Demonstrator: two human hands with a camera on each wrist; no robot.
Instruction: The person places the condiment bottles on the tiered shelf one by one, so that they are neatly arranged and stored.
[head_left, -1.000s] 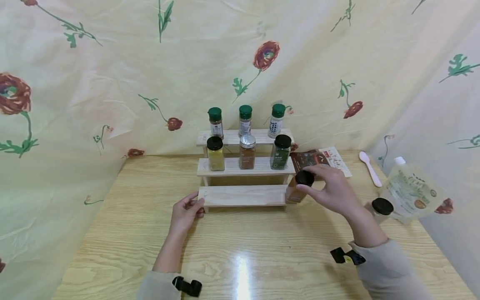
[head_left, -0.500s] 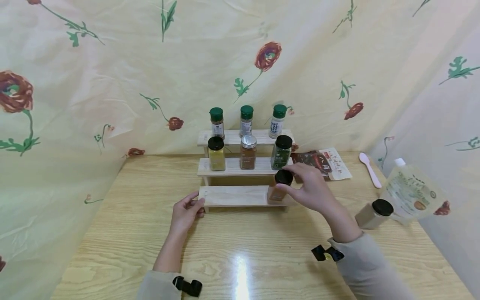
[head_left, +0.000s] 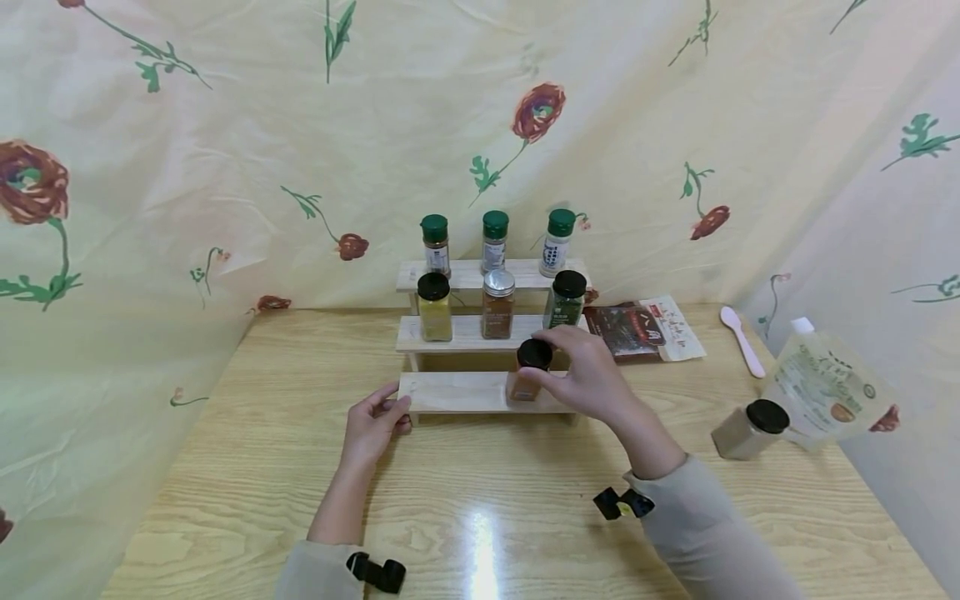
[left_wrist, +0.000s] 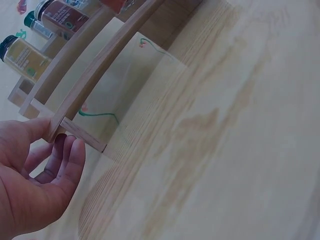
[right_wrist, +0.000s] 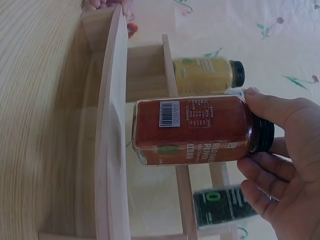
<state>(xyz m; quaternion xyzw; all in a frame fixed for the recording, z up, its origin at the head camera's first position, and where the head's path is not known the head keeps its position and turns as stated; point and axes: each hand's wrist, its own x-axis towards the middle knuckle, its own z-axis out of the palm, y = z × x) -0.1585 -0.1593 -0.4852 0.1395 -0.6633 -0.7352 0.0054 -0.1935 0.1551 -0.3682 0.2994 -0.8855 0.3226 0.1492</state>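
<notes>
My right hand point(head_left: 585, 375) grips a spice jar point(right_wrist: 192, 131) of red powder near its black lid. In the head view this jar overlaps the bottom step of a three-tier wooden rack point(head_left: 457, 392); the right wrist view shows a gap between its base and the step. My left hand point(head_left: 375, 425) holds the left end of that bottom step, thumb on top and fingers beneath. On the middle step stand a yellow spice jar point(head_left: 435, 317), a silver-lidded brown jar point(head_left: 498, 312) and a black-lidded green jar point(head_left: 566, 302). Three green-capped bottles point(head_left: 494, 242) line the top step.
Right of the rack lie flat packets point(head_left: 637, 329) and a pink spoon point(head_left: 742, 342). Another black-lidded jar point(head_left: 742, 433) stands on the table near a spouted pouch point(head_left: 821, 383). A flowered cloth point(head_left: 300, 125) hangs behind the table.
My right hand has carried the red powder jar leftward from the rack's right end to over the bottom step. My left hand keeps its hold on the step.
</notes>
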